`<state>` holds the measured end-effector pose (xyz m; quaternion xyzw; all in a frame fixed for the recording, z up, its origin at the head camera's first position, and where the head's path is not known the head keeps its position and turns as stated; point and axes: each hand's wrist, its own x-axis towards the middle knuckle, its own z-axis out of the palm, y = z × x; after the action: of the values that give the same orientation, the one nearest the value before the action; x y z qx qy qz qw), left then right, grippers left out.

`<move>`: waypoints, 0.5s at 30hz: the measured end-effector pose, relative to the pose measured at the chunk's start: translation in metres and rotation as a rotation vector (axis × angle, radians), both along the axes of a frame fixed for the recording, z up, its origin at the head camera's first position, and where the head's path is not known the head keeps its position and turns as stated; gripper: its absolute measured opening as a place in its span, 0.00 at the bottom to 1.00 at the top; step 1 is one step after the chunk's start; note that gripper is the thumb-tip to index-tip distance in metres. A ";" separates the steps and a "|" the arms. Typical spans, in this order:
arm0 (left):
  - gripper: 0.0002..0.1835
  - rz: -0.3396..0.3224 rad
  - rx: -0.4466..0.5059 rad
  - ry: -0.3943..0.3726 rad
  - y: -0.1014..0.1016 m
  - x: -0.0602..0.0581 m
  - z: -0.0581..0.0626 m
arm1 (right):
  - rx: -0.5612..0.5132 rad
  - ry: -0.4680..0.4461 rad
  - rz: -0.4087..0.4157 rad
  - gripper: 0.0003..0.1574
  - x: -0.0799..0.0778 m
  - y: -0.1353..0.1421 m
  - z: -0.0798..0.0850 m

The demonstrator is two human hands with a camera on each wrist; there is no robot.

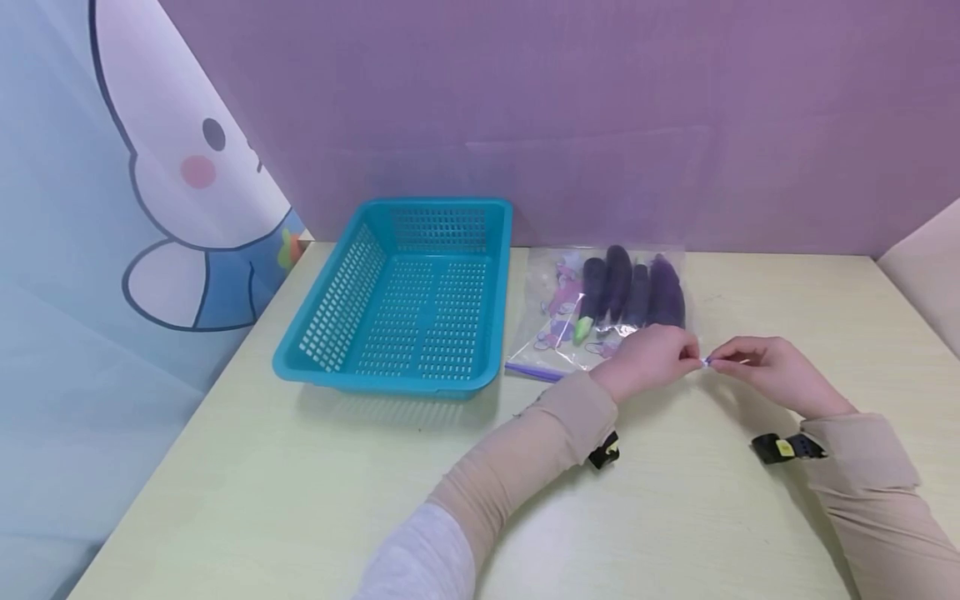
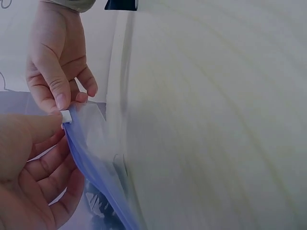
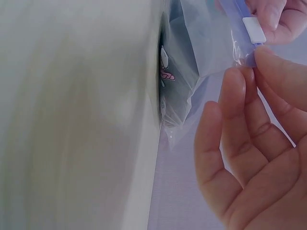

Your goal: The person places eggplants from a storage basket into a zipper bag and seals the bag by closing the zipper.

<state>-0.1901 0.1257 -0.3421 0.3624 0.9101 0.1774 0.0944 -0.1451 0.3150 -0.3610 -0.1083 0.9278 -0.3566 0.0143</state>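
Observation:
A clear zip bag (image 1: 531,321) with a purple seal strip and pink cartoon prints lies on the table against the back wall. Several dark purple eggplants (image 1: 618,283) are inside it, one with its pale green stem end showing. At the bag's near right corner, my left hand (image 1: 652,360) pinches the white slider (image 3: 254,30) on the seal. My right hand (image 1: 783,375) grips the tip of the seal strip (image 2: 91,165) just beyond the slider, between thumb and fingers. This corner is lifted, and my left hand hides part of the bag in the head view.
A blue plastic basket (image 1: 506,292) with perforated walls stands left of the bag, nothing inside it. Behind the table (image 1: 360,508) rises a purple wall (image 1: 570,108). A cartoon-printed blue cloth (image 1: 67,350) hangs along the left side.

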 end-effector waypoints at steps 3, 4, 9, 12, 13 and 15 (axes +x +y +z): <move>0.08 -0.002 -0.007 0.002 0.002 0.001 0.000 | 0.000 -0.009 0.000 0.08 0.000 -0.001 0.001; 0.08 -0.002 -0.007 0.001 0.002 0.001 -0.001 | 0.001 -0.011 0.002 0.08 0.000 -0.001 0.001; 0.08 0.007 -0.014 -0.007 0.004 0.002 -0.002 | 0.008 -0.006 0.006 0.07 -0.001 -0.001 0.000; 0.08 0.011 -0.023 -0.018 0.006 0.002 -0.002 | 0.008 0.008 0.008 0.06 -0.001 -0.001 0.000; 0.08 0.014 -0.026 -0.020 0.006 0.002 -0.002 | 0.008 0.010 0.008 0.06 0.000 -0.001 0.000; 0.08 0.015 -0.035 -0.020 0.008 0.002 -0.002 | 0.008 0.018 0.008 0.05 0.000 -0.001 0.000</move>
<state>-0.1878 0.1339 -0.3440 0.3520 0.9149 0.1656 0.1083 -0.1448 0.3144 -0.3613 -0.1153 0.9289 -0.3520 0.0080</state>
